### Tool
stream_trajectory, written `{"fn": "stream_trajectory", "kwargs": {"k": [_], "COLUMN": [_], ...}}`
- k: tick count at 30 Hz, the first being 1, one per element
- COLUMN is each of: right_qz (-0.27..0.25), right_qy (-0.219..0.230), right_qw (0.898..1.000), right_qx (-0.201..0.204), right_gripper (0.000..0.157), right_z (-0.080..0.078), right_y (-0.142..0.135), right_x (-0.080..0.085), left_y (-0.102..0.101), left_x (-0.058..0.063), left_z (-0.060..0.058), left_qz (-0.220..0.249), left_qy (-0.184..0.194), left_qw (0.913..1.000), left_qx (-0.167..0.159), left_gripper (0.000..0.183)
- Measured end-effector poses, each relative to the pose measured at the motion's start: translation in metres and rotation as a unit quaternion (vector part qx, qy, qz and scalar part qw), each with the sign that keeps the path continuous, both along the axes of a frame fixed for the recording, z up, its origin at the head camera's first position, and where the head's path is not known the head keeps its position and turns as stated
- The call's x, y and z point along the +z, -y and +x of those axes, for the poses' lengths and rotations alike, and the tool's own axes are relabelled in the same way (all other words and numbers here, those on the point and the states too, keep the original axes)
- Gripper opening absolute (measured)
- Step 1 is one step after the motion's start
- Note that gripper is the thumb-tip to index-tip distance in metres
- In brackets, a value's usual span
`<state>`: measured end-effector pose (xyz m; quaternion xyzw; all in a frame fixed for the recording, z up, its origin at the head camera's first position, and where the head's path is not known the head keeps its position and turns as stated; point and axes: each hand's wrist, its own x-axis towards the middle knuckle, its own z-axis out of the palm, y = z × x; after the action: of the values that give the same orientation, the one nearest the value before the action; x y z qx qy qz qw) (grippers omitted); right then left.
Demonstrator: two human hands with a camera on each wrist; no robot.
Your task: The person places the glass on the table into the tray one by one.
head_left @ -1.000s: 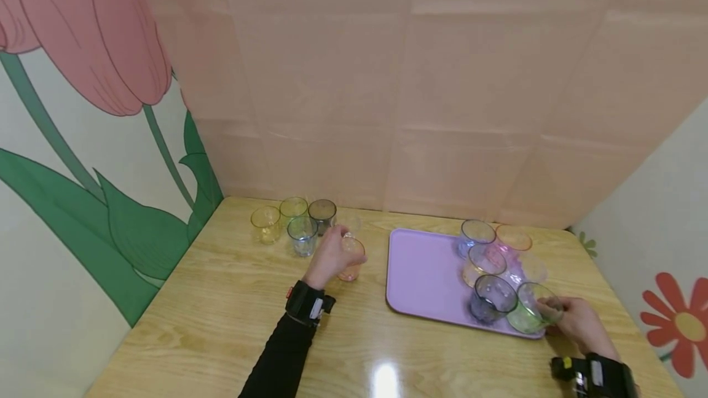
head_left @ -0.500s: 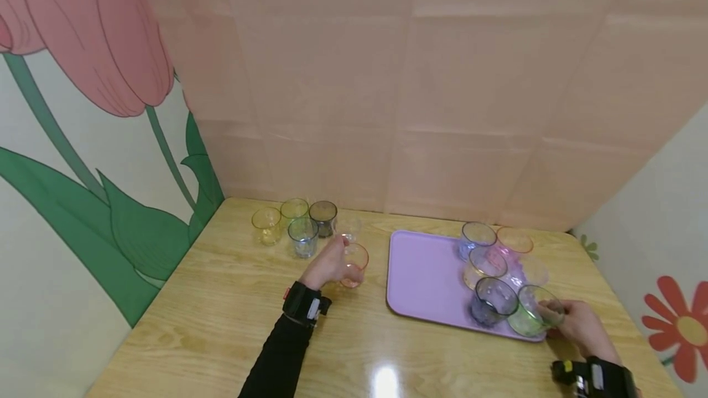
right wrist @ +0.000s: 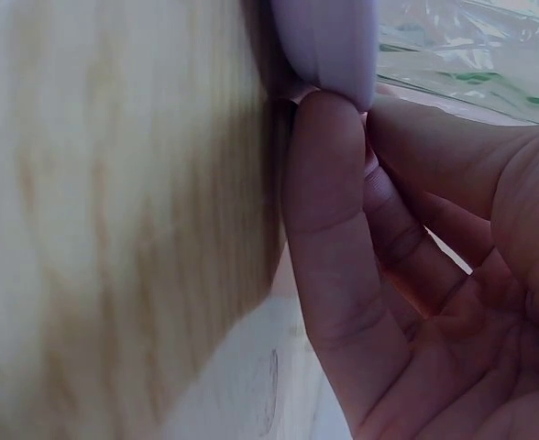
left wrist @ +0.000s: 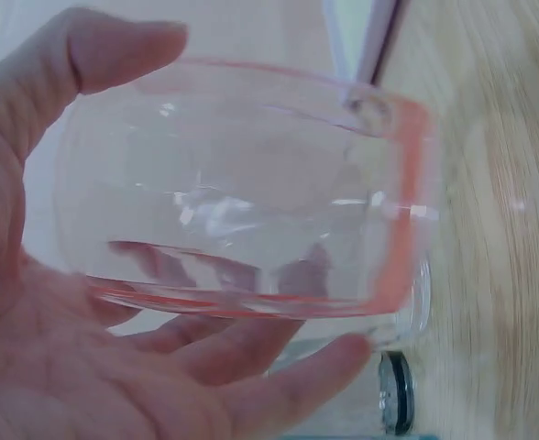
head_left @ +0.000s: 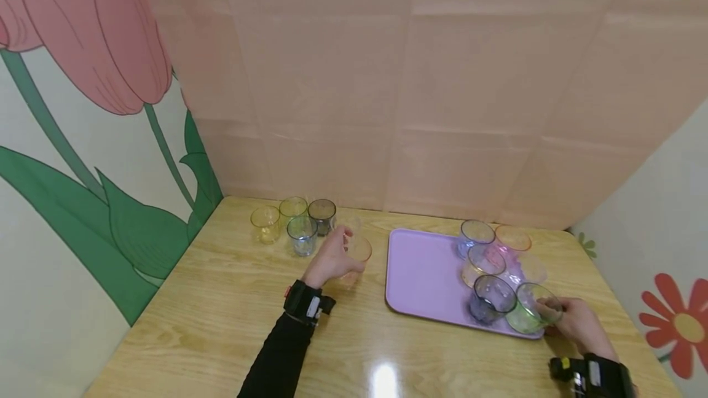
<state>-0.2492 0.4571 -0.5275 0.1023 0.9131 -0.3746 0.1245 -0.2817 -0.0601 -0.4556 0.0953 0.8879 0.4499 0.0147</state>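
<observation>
An orange-tinted glass [head_left: 361, 250] stands at the left-centre of the table, with my left hand [head_left: 330, 258] curled around it from the left. Close up in the left wrist view, the thumb lies along one side of the glass [left wrist: 400, 206] and the fingers along the other, its thick orange base near the wood. My right hand [head_left: 582, 324] pinches the near right corner of a lilac tray [head_left: 423, 275], a finger at the tray's edge [right wrist: 329, 55] and the thumb over it. Beside that thumb, a green glass [head_left: 527, 312] stands on the tray.
Blue [head_left: 475, 239], grey [head_left: 492, 303] and other tinted glasses crowd the tray's right half. Left of the tray, yellow [head_left: 267, 226], light blue [head_left: 302, 238] and dark grey [head_left: 323, 218] glasses cluster with others, a clear one [head_left: 348, 225] just behind my left hand. A pink-covered wall [head_left: 387, 109] closes the back.
The orange-tinted glass has shifted slightly right, and my left thumb and fingers now show spread wider around it. My right hand and the tray have stayed in place.
</observation>
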Motion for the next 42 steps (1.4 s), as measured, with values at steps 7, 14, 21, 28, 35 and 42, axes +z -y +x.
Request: {"fn": "stream_trajectory", "kwargs": {"k": [7, 14, 21, 28, 35, 42], "right_qz": [-0.003, -0.008, -0.003, -0.016, -0.015, -0.012], "right_qy": [-0.009, -0.010, -0.006, -0.016, -0.011, -0.023], "right_qw": [1.000, 1.000, 1.000, 1.000, 1.000, 1.000], "right_qx": [-0.001, -0.003, -0.004, -0.002, -0.002, 0.003], "right_gripper": [0.048, 0.047, 0.046, 0.042, 0.042, 0.041], "right_z": [0.001, 0.002, 0.002, 0.002, 0.001, 0.004], "right_y": [0.002, 0.002, 0.003, 0.006, 0.004, 0.004], "right_x": [0.001, -0.001, 0.003, 0.006, 0.006, 0.005], "left_y": [-0.012, -0.026, -0.037, -0.050, -0.066, -0.089], "left_x": [-0.001, -0.005, -0.008, -0.011, -0.005, -0.005], "left_z": [0.000, -0.002, -0.004, -0.010, -0.017, -0.028], "left_qz": [0.045, 0.104, 0.166, 0.209, 0.246, 0.326], "left_qy": [-0.037, -0.038, -0.024, -0.019, -0.010, -0.007], "left_qw": [0.9977, 0.9913, 0.9853, 0.9777, 0.9692, 0.9447], "left_qx": [0.034, 0.070, 0.031, 0.015, 0.011, -0.035], "left_gripper": [0.069, 0.072, 0.072, 0.072, 0.069, 0.068]}}
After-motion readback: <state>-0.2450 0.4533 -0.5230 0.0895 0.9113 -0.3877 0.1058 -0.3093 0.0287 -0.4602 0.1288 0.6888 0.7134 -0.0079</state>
